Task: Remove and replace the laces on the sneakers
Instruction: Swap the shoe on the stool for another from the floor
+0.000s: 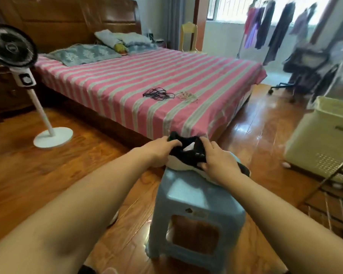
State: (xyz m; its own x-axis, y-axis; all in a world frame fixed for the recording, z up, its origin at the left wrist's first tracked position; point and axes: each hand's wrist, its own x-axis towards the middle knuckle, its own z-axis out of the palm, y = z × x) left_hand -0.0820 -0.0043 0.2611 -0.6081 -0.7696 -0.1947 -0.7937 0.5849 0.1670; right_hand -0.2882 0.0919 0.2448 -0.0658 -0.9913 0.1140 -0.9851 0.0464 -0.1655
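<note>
A black sneaker (188,155) with a white sole lies on a light blue plastic stool (194,196) in front of me. My left hand (160,151) grips its heel end, fingers curled over the collar. At the toe side, my right hand (218,159) holds the upper, with the thumb under the sole edge. No lace shows on the sneaker. On the pink striped bed (147,86) beyond lie a tangle of black laces (157,93) and a pale tangle of laces (186,96) to its right.
A white standing fan (26,80) is at the left on the wooden floor. A pale laundry basket (322,139) and a metal rack (336,196) stand at the right. Clothes hang by the window at the back right.
</note>
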